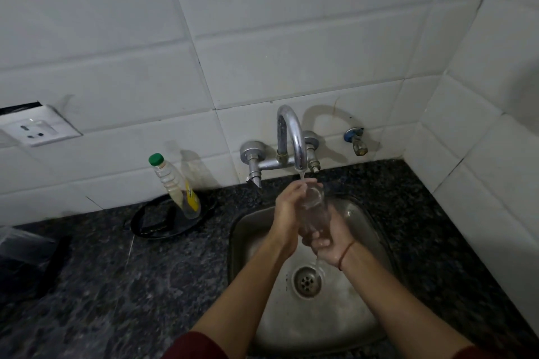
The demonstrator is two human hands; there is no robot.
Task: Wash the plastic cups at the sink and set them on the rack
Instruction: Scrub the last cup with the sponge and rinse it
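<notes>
Water from the tap [294, 143] runs straight into a clear plastic cup [313, 210] held over the sink [250, 230], the right hand [331, 245] wrapped around its base and the left hand [287, 210] closed against its side with fingers curled over the rim. Wet, see-through plastic like that looks slippery, so a loosened grip could let it drop toward the drain [306, 282] below the hands. Its long axis stands nearly upright, tipped slightly away from the person, mouth up toward the spout, and no rack is in sight.
</notes>
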